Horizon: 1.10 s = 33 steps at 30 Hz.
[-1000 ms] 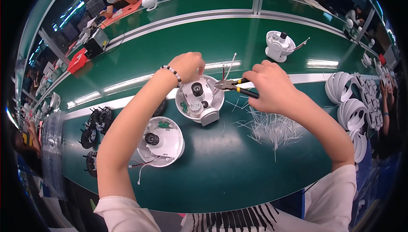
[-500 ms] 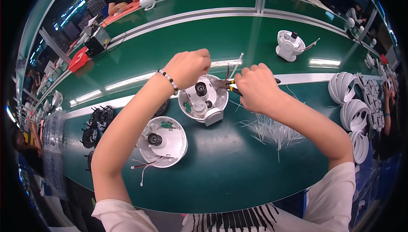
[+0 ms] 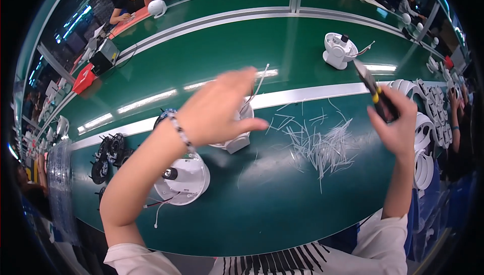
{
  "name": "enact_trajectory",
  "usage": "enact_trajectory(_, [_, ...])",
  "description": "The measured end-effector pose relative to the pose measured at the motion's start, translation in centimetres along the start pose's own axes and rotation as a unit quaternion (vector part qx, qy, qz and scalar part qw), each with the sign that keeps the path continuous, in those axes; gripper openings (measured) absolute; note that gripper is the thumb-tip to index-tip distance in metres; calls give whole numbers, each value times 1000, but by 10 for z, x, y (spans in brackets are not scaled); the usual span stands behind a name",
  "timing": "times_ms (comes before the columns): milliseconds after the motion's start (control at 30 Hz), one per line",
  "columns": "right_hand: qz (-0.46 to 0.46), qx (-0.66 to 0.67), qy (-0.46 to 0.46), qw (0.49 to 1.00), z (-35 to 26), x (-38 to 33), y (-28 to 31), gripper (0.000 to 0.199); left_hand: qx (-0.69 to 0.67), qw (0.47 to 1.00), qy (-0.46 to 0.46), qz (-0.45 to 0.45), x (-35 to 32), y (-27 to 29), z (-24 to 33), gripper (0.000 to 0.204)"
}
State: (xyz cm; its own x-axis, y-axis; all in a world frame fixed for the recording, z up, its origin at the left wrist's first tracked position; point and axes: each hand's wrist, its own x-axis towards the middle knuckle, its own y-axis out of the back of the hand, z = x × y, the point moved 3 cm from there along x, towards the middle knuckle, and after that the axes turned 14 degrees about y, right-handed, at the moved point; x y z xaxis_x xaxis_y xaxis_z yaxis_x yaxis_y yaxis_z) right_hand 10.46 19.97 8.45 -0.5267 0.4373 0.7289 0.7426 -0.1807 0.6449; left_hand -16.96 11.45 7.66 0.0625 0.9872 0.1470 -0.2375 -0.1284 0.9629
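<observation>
Cutters (image 3: 377, 93) sit gripped in the right hand (image 3: 398, 126) at right of frame, while the left hand (image 3: 222, 109) pinches a white tie (image 3: 257, 86) over the round white housing (image 3: 237, 136) at centre (trimmed off-cuts (image 3: 320, 144) beside it suggest trimming is well along), a second housing (image 3: 184, 179) at lower left seemingly waiting.

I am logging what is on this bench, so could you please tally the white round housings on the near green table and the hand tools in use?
White round housings: 3 – one under the left hand at, one near the left forearm, one farther back.
Cutting pliers: 1 – in the right hand at.
Total: 4.
</observation>
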Motion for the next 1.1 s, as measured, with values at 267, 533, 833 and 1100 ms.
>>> enact_trajectory(267, [-1, 118, -68, 991, 10, -51, -17, 31, -116, 931, 238, -252, 14, -50, -77, 94])
enact_trajectory(533, [8, 135, -84, 987, 24, -57, -1, 30, -276, 898, 329, -93, 54, -46, -106, 62])
enact_trajectory(833, [16, 153, -54, 987, 33, -77, 16, 35, -71, 849, 522, -39, 186, -77, -190, 104])
enact_trajectory(1100, [-24, 91, -43, 995, 47, -95, 30, 45, -40, 907, -97, 408, 290, -77, 92, 82])
